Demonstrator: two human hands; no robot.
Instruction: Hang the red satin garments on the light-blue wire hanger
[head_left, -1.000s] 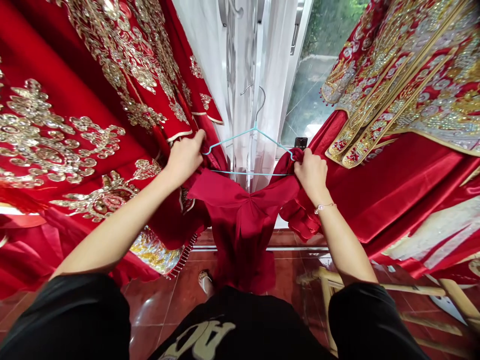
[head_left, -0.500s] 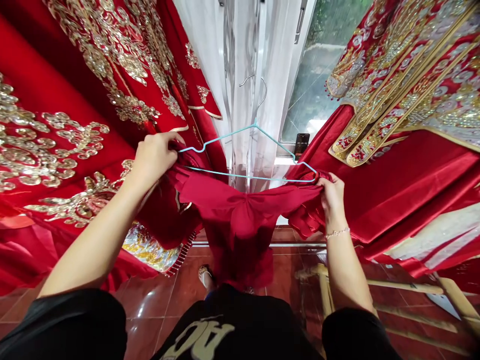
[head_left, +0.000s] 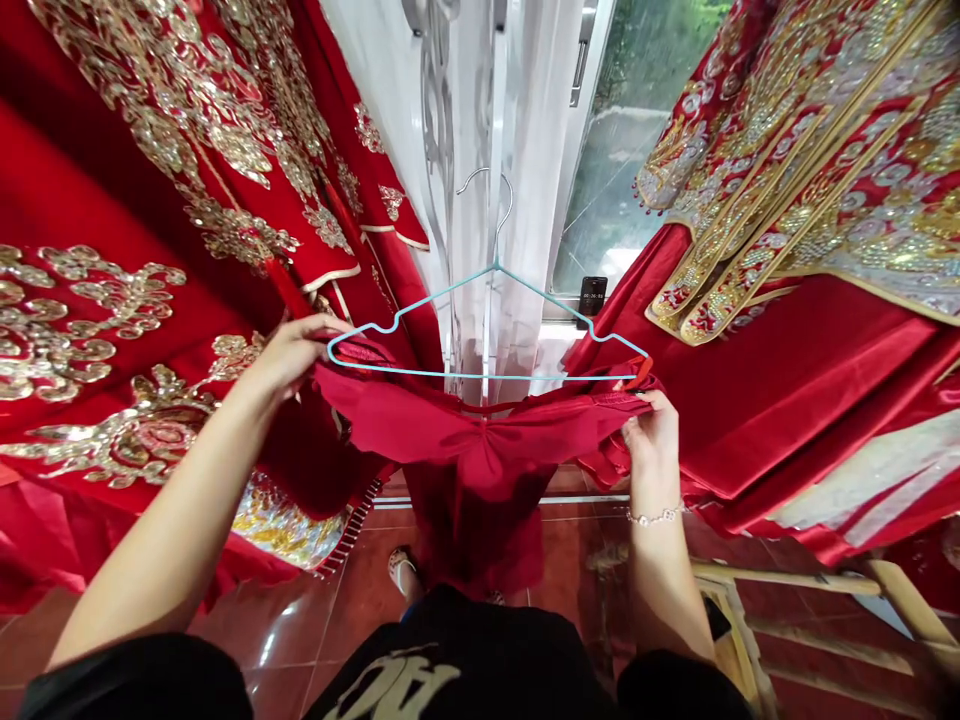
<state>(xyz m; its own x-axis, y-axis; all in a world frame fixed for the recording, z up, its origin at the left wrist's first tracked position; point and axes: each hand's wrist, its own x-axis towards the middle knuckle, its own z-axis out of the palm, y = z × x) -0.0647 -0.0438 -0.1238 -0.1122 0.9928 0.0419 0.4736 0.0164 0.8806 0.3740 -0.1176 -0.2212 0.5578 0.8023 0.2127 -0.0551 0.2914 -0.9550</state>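
A dark red dress (head_left: 480, 440) with a gathered bow at the front of its neckline hangs between my hands. A light blue hanger (head_left: 495, 268) with a silver hook lies along its top edge. My left hand (head_left: 292, 355) is closed on the dress's left top edge, beside the hanger's left end. With fingers pinched, my right hand (head_left: 654, 425) grips the right top corner. A red strap (head_left: 640, 372) loops over the hanger's right end. The fabric hides some fingertips of both hands.
Red gowns with gold sequins (head_left: 97, 300) hang at the left, and a beaded red garment (head_left: 810, 200) hangs at the right. A phone (head_left: 592, 300) stands by the window. A wooden chair-like frame (head_left: 795, 580) sits at lower right on the red tiled floor (head_left: 300, 640).
The hanger's left end, earlier hidden by my left hand, now shows fully. Both hands and the dress sit lower in view. A red strap now shows around the hanger's right end.
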